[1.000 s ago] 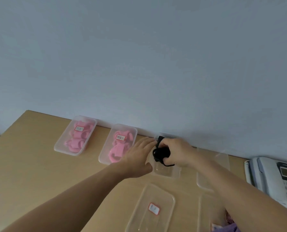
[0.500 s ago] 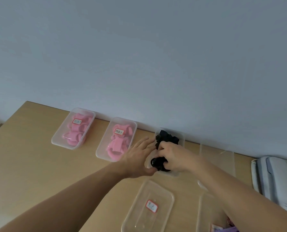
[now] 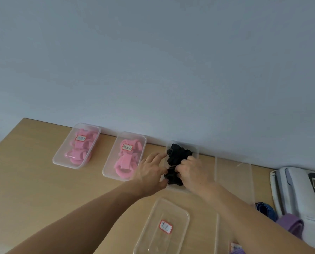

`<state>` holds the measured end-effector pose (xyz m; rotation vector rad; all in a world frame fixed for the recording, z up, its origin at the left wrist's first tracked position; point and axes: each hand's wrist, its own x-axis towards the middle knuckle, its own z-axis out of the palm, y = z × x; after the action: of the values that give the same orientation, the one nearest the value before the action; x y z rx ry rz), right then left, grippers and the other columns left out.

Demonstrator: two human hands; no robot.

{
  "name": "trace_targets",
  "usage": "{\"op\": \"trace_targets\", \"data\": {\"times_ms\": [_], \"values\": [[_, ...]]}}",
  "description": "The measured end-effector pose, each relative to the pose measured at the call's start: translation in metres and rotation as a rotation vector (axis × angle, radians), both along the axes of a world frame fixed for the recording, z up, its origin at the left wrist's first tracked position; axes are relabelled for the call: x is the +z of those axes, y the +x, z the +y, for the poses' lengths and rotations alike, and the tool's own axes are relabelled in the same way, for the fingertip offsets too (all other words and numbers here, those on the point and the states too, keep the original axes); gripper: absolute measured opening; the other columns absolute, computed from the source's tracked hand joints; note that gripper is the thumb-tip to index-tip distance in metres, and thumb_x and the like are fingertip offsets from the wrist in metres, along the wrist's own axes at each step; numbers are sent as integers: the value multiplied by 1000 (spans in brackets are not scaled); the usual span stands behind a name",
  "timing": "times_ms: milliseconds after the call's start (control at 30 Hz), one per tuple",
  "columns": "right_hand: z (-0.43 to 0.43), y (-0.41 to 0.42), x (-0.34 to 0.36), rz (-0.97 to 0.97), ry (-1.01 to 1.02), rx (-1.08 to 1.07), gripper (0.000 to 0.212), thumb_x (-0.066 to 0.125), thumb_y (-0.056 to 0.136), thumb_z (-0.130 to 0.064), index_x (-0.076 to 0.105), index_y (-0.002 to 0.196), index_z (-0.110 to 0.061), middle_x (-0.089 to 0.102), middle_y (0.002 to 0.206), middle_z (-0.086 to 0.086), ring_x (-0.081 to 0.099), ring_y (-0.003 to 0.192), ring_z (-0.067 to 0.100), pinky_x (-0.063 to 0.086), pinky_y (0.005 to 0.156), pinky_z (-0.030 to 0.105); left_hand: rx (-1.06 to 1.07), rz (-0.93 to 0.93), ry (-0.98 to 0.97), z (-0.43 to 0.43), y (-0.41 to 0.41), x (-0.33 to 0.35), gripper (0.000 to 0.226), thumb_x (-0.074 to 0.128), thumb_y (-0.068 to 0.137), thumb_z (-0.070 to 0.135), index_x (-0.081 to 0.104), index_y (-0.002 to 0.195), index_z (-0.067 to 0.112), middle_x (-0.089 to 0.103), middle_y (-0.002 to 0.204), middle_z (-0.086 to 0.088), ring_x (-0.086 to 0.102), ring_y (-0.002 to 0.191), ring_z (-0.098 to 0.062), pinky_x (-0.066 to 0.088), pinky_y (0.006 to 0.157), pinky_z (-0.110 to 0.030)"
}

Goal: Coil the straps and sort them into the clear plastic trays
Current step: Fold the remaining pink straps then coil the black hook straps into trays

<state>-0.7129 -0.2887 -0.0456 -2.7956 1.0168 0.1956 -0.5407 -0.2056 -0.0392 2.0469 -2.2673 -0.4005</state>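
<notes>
Black strap coil (image 3: 172,177), soft webbing wound into a rough round bundle, sits at the near end of the third tray (image 3: 197,153), a clear thin-walled plastic rectangle with rounded corners, set against the wall (image 3: 153,61). Right hand (image 3: 194,173) pinches the coil with curled fingers. Left hand (image 3: 149,173) is released, its fingers straight and touching the tray's left side. More black straps (image 3: 179,154) fill the far end. Both hands hide the tray's near wall.

Count: 5 clear trays plainly seen.
- First pink tray (image 3: 59,159) and second pink tray (image 3: 109,171) hold pink coils (image 3: 79,150), with 1 label each.
- 1 empty tray (image 3: 233,180) stands on the right.
- 1 near tray (image 3: 153,235) bears a red-bordered label (image 3: 165,226).

1 blue strap (image 3: 266,210) and 1 purple strap (image 3: 290,223) lie loose on the wooden tabletop (image 3: 33,180) beside 1 white telephone (image 3: 299,195).
</notes>
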Motion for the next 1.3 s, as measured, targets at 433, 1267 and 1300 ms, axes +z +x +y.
{"op": "trace_targets", "data": {"times_ms": [433, 1267, 1300], "values": [[18, -20, -1, -40, 28, -53, 37, 41, 101, -33, 55, 135, -31, 56, 122, -2, 44, 113, 24, 42, 91, 37, -167, -112, -95, -6, -8, 5, 49, 51, 91, 42, 57, 137, 24, 20, 164, 0, 6, 153, -21, 14, 121, -38], [20, -29, 14, -97, -30, -171, 40, 44, 99, -35, 53, 137, -30, 52, 131, -9, 40, 126, 19, 35, 101, 35, -165, -123, 260, -27, -3, 30, 93, 45, 90, 56, -4, 158, 16, -15, 165, 1, -19, 151, -17, -2, 122, -49], [24, -27, 19, -100, -46, -185, 40, 44, 98, -35, 54, 136, -29, 52, 131, -9, 40, 126, 19, 36, 101, 35, -153, -88, 242, -24, -2, 32, 91, 45, 91, 55, -4, 158, 17, -14, 165, 2, -18, 151, -16, -2, 123, -47]]}}
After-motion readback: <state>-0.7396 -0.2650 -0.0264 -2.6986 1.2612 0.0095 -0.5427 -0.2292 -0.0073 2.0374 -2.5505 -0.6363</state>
